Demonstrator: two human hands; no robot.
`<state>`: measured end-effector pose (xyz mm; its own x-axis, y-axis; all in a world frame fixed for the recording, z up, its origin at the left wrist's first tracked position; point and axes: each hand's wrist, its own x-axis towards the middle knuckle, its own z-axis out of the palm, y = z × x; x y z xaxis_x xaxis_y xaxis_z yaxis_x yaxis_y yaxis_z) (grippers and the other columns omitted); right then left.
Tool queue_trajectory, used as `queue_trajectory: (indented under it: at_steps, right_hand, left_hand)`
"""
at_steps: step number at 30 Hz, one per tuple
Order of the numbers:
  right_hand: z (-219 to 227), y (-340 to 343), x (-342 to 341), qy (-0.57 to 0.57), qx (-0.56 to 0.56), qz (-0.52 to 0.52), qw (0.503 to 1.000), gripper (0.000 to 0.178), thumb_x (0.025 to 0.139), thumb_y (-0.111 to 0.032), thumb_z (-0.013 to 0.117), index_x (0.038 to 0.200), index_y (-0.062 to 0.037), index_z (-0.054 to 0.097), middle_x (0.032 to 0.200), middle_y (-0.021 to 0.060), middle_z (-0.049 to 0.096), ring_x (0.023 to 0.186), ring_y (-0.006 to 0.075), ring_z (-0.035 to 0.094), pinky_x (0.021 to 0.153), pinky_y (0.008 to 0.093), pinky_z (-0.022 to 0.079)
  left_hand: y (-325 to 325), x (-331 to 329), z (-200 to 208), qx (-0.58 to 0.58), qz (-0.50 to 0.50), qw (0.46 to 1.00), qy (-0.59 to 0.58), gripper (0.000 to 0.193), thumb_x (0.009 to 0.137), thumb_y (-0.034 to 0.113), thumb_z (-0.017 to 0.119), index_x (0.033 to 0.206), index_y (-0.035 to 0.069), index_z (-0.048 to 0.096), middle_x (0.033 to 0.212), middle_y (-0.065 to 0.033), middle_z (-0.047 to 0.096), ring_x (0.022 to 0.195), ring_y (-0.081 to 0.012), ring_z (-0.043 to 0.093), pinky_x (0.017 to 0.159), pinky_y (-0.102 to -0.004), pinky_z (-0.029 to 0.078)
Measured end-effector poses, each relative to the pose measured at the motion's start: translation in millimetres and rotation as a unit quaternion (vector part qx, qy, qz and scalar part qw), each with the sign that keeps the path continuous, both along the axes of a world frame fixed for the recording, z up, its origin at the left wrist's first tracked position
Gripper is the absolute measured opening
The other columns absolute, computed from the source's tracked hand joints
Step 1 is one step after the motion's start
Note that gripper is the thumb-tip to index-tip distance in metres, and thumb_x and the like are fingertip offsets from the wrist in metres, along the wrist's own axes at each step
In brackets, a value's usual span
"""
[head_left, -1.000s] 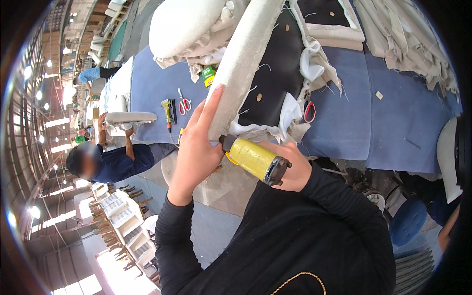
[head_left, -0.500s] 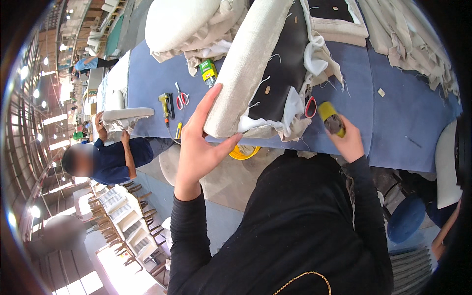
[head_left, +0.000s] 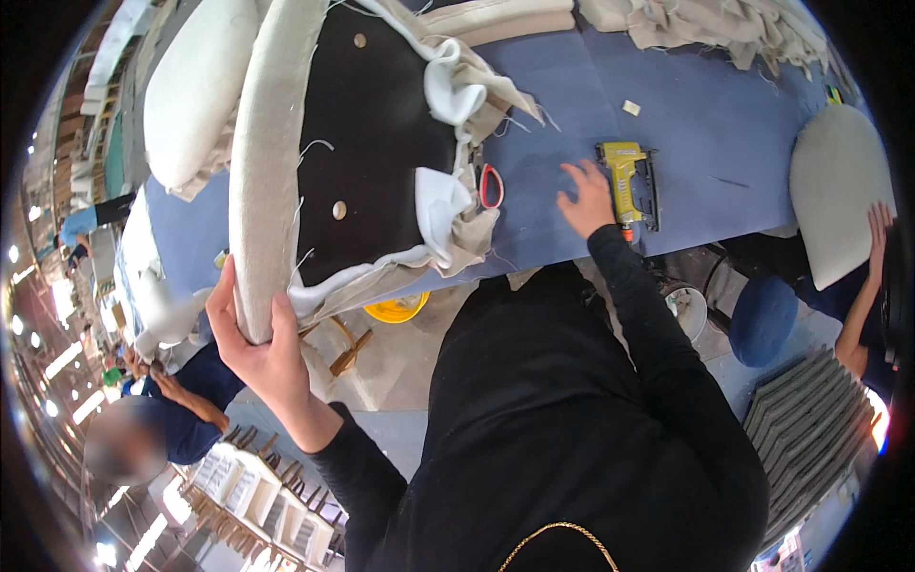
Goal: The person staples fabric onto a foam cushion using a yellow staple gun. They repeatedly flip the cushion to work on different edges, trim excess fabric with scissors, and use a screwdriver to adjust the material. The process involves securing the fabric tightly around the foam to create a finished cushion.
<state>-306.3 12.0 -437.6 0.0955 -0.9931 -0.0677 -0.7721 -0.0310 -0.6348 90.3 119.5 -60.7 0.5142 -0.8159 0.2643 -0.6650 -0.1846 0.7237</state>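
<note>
My left hand [head_left: 265, 355] grips the near corner of a beige upholstered seat cushion [head_left: 272, 143], thumb on one side and fingers on the other. The cushion is tilted up, showing its black underside [head_left: 376, 124]. Loose beige fabric and white lining [head_left: 440, 212] hang along its right edge. To the right, my right hand [head_left: 593, 205] is over the blue table with fingers apart and nothing in them. Just beside it lies a yellow-green staple gun [head_left: 624, 181]. A red scissor handle [head_left: 491, 186] shows between the cushion and my right hand; the blades are hidden.
Another beige cushion [head_left: 195, 95] stands at the back left. Heaped beige fabric [head_left: 710, 33] lies at the far right. A yellow container [head_left: 397, 307] is below the table edge. One co-worker [head_left: 195, 400] is at the left; another's hand [head_left: 882, 238] touches a pale cushion [head_left: 843, 191] at right.
My right hand has let go of the staple gun, which now rests on the table. The cushion, held in my left hand, has shifted left in view and tilted more upright.
</note>
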Motion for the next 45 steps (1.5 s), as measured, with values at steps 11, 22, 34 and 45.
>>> queue_trajectory:
  at_steps: [11, 22, 34, 45]
  right_hand:
    - [2.2, 5.3, 65.3, -0.056, 0.119, 0.092, 0.987, 0.051, 0.094, -0.023, 0.082, 0.143, -0.0116, 0.074, 0.155, 0.0265, 0.065, 0.144, 0.0473, 0.062, 0.123, 0.0515, 0.051]
    - [150.8, -11.3, 98.9, -0.256, 0.177, 0.087, 0.946, 0.033, 0.104, -0.014, 0.076, 0.134, -0.0018, 0.074, 0.123, 0.012, 0.081, 0.111, 0.024, 0.077, 0.098, 0.0363, 0.059]
    - [330.0, 51.7, 151.9, -0.482, 0.062, 0.235, 0.842, 0.048, 0.094, 0.0, 0.074, 0.142, -0.0037, 0.073, 0.122, 0.0115, 0.075, 0.105, 0.0203, 0.071, 0.091, 0.0337, 0.055]
    - [331.7, 53.6, 188.5, -0.505, 0.031, 0.254, 0.825, 0.055, 0.09, 0.001, 0.075, 0.144, -0.0071, 0.073, 0.13, 0.0099, 0.065, 0.103, 0.0223, 0.061, 0.094, 0.0342, 0.052]
  left_hand:
    - [-7.4, -9.1, 15.8, 0.016, -0.081, 0.995, 0.05, 0.079, 0.081, 0.002, 0.068, 0.159, -0.004, 0.057, 0.154, -0.0224, 0.065, 0.146, -0.031, 0.061, 0.13, -0.0459, 0.039]
    - [-8.6, -39.8, -6.2, -0.046, -0.251, 0.966, 0.029, 0.098, 0.074, 0.008, 0.099, 0.163, 0.004, 0.059, 0.169, -0.034, 0.055, 0.16, -0.0478, 0.054, 0.125, -0.0525, 0.05]
    - [-6.5, -22.0, -22.9, -0.049, -0.23, 0.956, 0.175, 0.102, 0.078, 0.005, 0.082, 0.172, 0.0, 0.043, 0.175, -0.0306, 0.049, 0.157, -0.0376, 0.057, 0.127, -0.0481, 0.047]
    - [-8.9, -2.1, -15.9, -0.021, -0.177, 0.953, 0.245, 0.11, 0.077, 0.007, 0.083, 0.175, 0.001, 0.034, 0.16, -0.0157, 0.056, 0.143, -0.0266, 0.062, 0.118, -0.0409, 0.052]
